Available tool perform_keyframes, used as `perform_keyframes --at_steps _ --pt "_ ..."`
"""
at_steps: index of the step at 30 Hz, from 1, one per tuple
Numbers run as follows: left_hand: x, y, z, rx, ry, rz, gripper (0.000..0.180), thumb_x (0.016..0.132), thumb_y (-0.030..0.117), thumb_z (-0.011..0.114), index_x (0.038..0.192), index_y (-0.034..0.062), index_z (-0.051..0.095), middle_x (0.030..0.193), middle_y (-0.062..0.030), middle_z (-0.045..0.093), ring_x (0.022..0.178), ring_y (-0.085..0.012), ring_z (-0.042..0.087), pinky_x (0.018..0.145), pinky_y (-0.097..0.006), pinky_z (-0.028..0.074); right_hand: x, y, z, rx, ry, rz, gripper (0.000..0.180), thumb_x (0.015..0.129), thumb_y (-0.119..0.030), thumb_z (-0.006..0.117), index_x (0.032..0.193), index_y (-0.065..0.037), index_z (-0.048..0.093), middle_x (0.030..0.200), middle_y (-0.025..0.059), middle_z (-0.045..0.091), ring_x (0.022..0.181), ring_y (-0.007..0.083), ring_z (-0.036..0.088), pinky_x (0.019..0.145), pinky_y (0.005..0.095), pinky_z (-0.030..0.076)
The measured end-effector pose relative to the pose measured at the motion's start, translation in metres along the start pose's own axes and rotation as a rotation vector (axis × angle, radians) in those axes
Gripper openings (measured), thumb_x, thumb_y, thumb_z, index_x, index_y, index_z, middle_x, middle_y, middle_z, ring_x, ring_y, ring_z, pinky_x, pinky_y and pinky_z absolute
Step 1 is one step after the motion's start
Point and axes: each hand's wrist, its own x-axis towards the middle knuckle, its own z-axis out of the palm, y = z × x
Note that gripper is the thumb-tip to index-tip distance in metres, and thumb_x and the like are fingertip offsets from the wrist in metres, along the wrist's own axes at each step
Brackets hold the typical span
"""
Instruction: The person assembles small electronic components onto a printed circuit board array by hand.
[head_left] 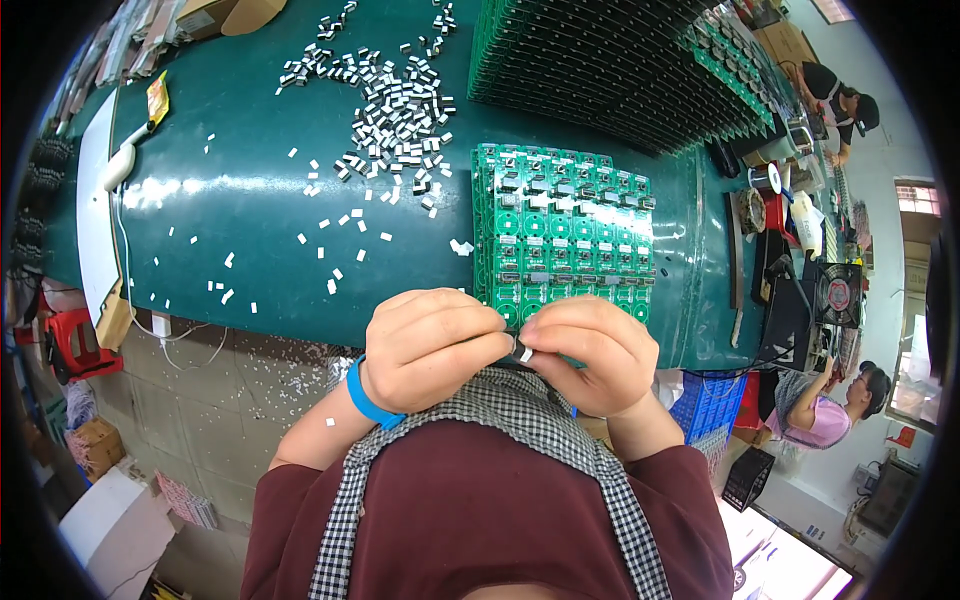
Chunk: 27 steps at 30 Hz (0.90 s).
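Note:
My left hand (pixel 435 338), with a blue band at its wrist, and my right hand (pixel 592 350) meet at the table's near edge. Between their pinched fingertips is a small black-and-white component (pixel 523 353), mostly covered by the fingers. Just beyond them lies a stack of green circuit board panels (pixel 565 215), its top panel carrying rows of small black and grey parts. Left of the stack, many loose black-and-white components (pixel 395 115) are heaped on the green tabletop (pixel 260 95). Small white paper pieces (pixel 337 273) lie scattered between heap and hands.
A tall block of stacked circuit boards (pixel 600 70) stands at the far side. To the right are a solder spool (pixel 765 180), a black fan (pixel 838 294) and a blue crate (pixel 705 405). A white board (pixel 97 210) edges the left. Two other people work at right.

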Motion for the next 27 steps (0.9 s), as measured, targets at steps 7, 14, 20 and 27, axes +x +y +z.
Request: perform_keyframes --at_steps 7,14,20,27 --pt "-0.0008 -0.0011 -0.0025 -0.032 -0.044 0.029 0.021 0.062 0.01 0.067 0.083 0.0062 0.067 0.084 -0.0062 0.063 0.07 -0.0189 0.063 0.058 -0.029 0.052 -0.0006 0.0017 -0.002 0.045 -0.032 -0.032 0.025 0.064 0.003 0.075 0.087 0.0 0.065 0.085 0.0115 0.065 0.072 0.0223 0.066 0.061 0.0302 0.054" --pt "-0.0007 -0.0017 -0.0011 -0.053 -0.026 0.02 0.019 0.063 0.011 0.066 0.082 0.0064 0.067 0.083 -0.0064 0.063 0.07 -0.019 0.063 0.057 -0.029 0.052 0.0003 0.0016 -0.0012 0.007 -0.012 -0.084 0.025 0.063 0.0 0.076 0.086 -0.002 0.066 0.084 0.0098 0.065 0.072 0.0223 0.065 0.061 0.0311 0.054" --pt "-0.0016 -0.0026 -0.0007 -0.138 -0.066 0.035 0.018 0.062 0.01 0.067 0.08 0.007 0.067 0.083 -0.006 0.063 0.069 -0.019 0.063 0.057 -0.028 0.051 0.001 -0.0029 -0.0044 -0.02 -0.049 -0.092 0.023 0.063 -0.002 0.077 0.083 -0.003 0.066 0.083 0.0093 0.066 0.072 0.0226 0.066 0.061 0.0305 0.056" --pt "0.0 0.002 0.0031 -0.12 0.015 -0.036 0.026 0.06 0.004 0.074 0.085 0.0069 0.068 0.082 -0.0042 0.063 0.067 -0.0182 0.063 0.057 -0.028 0.051 -0.001 -0.0059 -0.0039 -0.09 0.031 -0.127 0.022 0.064 0.001 0.077 0.083 -0.003 0.065 0.082 0.0091 0.066 0.072 0.0228 0.068 0.061 0.0306 0.057"
